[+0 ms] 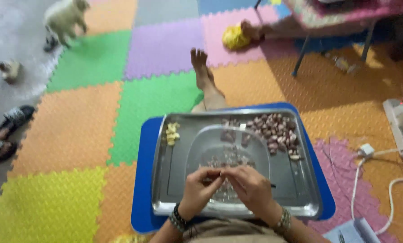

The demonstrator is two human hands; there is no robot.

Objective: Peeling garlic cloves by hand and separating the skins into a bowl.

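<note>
Item: peeling in progress, judged. Left hand (200, 186) and right hand (252, 185), fingertips pressed together, pinching 1 small clove over clear plastic bowl (197, 144) on rectangular steel tray (165, 180). Unpeeled purple cloves (278, 130) far right; peeled yellow cloves (171, 133) far left.

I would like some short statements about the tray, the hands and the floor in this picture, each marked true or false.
1. The metal tray rests on a blue board. True.
2. The heap of reddish-brown pieces lies in the tray's far right corner. True.
3. The small pale yellow pieces lie in the near right corner. False: they lie at the far left.
4. The left hand and right hand are far apart. False: they meet over a clear container in the tray.
5. The floor mat is plain grey. False: it has coloured tiles.
6. Both wrists wear bracelets. True.
</note>
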